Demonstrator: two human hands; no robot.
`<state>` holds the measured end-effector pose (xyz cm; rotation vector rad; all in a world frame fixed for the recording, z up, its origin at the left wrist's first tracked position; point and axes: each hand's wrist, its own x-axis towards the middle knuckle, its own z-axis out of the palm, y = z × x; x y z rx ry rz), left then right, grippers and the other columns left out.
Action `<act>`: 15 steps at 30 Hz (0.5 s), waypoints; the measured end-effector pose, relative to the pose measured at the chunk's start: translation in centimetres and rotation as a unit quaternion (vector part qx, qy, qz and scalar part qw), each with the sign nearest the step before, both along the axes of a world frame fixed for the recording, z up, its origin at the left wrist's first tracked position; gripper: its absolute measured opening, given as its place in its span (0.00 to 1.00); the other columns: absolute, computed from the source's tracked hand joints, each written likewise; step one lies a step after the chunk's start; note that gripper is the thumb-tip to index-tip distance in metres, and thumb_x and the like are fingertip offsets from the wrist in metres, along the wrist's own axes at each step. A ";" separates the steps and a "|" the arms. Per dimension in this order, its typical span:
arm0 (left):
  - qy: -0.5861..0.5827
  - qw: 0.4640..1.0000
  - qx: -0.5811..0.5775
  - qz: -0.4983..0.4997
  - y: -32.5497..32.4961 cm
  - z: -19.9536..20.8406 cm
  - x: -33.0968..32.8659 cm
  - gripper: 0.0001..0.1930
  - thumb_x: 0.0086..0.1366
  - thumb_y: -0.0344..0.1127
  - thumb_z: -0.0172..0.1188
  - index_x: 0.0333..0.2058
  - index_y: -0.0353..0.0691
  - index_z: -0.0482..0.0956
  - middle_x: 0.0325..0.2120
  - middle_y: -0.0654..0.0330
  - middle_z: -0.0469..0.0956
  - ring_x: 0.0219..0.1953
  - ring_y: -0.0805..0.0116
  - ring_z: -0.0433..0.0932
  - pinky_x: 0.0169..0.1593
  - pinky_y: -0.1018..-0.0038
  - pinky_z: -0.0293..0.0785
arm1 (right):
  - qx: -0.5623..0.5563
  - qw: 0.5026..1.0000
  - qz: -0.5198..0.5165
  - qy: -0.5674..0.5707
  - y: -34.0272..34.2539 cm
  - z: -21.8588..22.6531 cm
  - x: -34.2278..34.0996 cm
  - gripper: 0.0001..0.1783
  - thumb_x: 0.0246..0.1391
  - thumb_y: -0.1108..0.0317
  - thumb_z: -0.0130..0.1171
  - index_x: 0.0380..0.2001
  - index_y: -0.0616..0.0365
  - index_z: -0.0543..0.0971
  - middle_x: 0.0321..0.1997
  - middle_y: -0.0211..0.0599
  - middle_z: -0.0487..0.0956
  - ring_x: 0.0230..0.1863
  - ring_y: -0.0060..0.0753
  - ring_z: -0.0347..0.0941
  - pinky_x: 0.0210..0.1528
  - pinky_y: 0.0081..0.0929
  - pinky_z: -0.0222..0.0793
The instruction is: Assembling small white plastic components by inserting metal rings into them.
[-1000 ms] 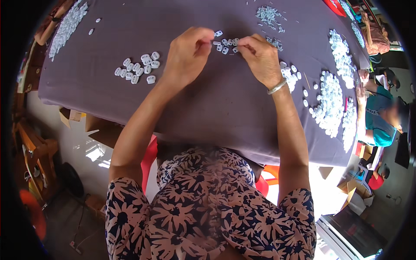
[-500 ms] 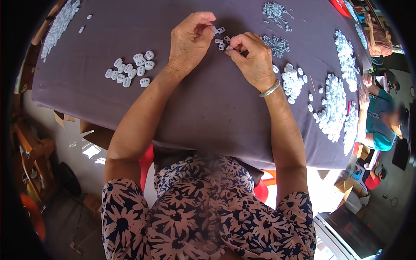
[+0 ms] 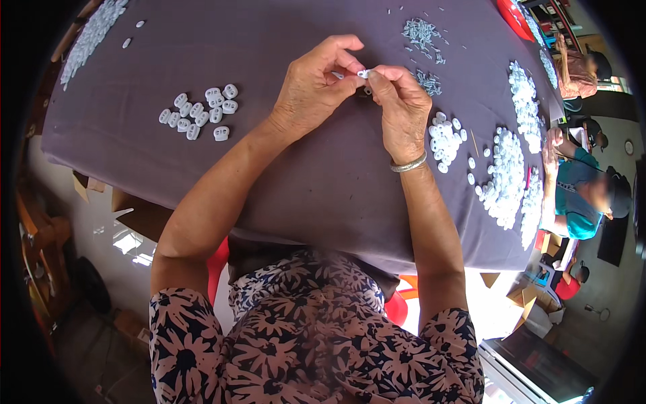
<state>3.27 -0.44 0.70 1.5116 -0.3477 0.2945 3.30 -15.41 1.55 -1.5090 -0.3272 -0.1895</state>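
Observation:
Over the dark cloth, my left hand and my right hand meet fingertip to fingertip. Both pinch one small white plastic piece, whose details the fingers partly cover. A silvery bangle circles my right wrist. To the left of my left forearm lies a loose group of white two-holed cord locks. Just right of my right hand is a small heap of white oval pieces. Beyond that hand are two piles of tiny grey pins or springs, too small to tell which.
The brown-purple cloth covers the table. Large heaps of white pieces spread along its right side, another heap at the far left. A red basin stands at the far right. A person in a teal shirt works beyond the right edge.
My hands were apart, each near small white pieces on the cloth; now they have come together on one piece. Those other pieces are mostly hidden behind my fingers. The view has shifted slightly.

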 end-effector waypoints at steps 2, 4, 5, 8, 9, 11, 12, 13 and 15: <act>0.013 1.000 -0.011 -0.005 0.1 0.2 0.0 0.19 0.58 0.23 0.61 0.48 0.37 0.71 0.30 0.63 0.79 0.33 0.77 0.78 0.35 0.81 0.76 | -0.001 1.000 0.002 0.005 -0.1 -0.2 0.1 0.02 0.57 0.75 0.58 0.32 0.62 0.79 0.27 0.26 0.77 0.25 0.12 0.63 0.28 0.13 0.60; 0.026 0.999 -0.023 -0.009 0.3 0.2 0.0 0.19 0.57 0.23 0.62 0.48 0.37 0.71 0.30 0.63 0.80 0.33 0.77 0.78 0.35 0.82 0.75 | -0.002 1.000 0.005 0.011 -0.2 -0.2 0.2 0.02 0.57 0.75 0.57 0.31 0.62 0.79 0.26 0.26 0.77 0.25 0.12 0.63 0.28 0.13 0.60; 0.021 1.000 -0.008 -0.019 0.5 0.1 0.1 0.20 0.58 0.21 0.61 0.49 0.37 0.70 0.31 0.64 0.78 0.33 0.79 0.77 0.37 0.82 0.76 | -0.012 1.000 0.005 0.007 -0.1 -0.2 0.2 0.02 0.57 0.76 0.57 0.31 0.62 0.79 0.26 0.27 0.76 0.24 0.12 0.63 0.26 0.13 0.59; 0.015 1.000 -0.004 -0.022 0.3 0.1 0.1 0.20 0.58 0.21 0.60 0.49 0.37 0.70 0.30 0.64 0.78 0.33 0.79 0.77 0.37 0.82 0.75 | -0.030 1.000 0.005 0.002 -0.3 -0.4 0.3 0.03 0.57 0.76 0.56 0.32 0.62 0.79 0.25 0.27 0.76 0.22 0.12 0.62 0.24 0.13 0.58; 0.011 1.000 -0.014 -0.016 0.3 0.2 0.0 0.19 0.57 0.22 0.61 0.47 0.36 0.70 0.29 0.63 0.79 0.32 0.78 0.78 0.35 0.82 0.75 | -0.038 0.999 0.005 -0.001 -0.4 -0.5 0.3 0.03 0.57 0.76 0.56 0.32 0.63 0.79 0.25 0.28 0.76 0.21 0.12 0.62 0.22 0.12 0.57; 0.023 0.999 -0.027 -0.025 0.2 0.2 0.0 0.18 0.57 0.22 0.61 0.47 0.36 0.70 0.29 0.63 0.79 0.32 0.79 0.77 0.35 0.82 0.75 | -0.023 1.000 0.012 0.017 -0.4 -0.5 0.2 0.03 0.57 0.76 0.56 0.32 0.63 0.79 0.25 0.28 0.75 0.21 0.12 0.62 0.21 0.12 0.56; 0.031 0.998 -0.038 -0.034 0.1 0.2 -0.1 0.18 0.57 0.22 0.61 0.47 0.37 0.71 0.30 0.63 0.79 0.32 0.79 0.77 0.34 0.82 0.74 | -0.008 0.999 0.019 0.033 -0.5 -0.5 0.2 0.04 0.57 0.77 0.56 0.33 0.63 0.79 0.25 0.28 0.75 0.21 0.11 0.62 0.21 0.12 0.55; 0.033 0.998 -0.039 -0.034 0.1 0.0 -0.1 0.18 0.57 0.22 0.61 0.47 0.37 0.71 0.30 0.63 0.79 0.32 0.79 0.77 0.34 0.82 0.74 | -0.008 0.999 0.019 0.035 -0.5 -0.6 0.1 0.04 0.57 0.77 0.56 0.33 0.63 0.79 0.25 0.28 0.75 0.21 0.11 0.62 0.21 0.12 0.55; 0.023 0.999 -0.031 -0.027 0.2 -0.2 0.0 0.14 0.59 0.23 0.61 0.44 0.37 0.73 0.30 0.64 0.79 0.31 0.79 0.77 0.34 0.83 0.74 | 0.002 0.999 0.023 0.047 -0.5 -0.7 0.1 0.05 0.57 0.77 0.55 0.34 0.64 0.79 0.25 0.29 0.76 0.20 0.12 0.62 0.20 0.13 0.55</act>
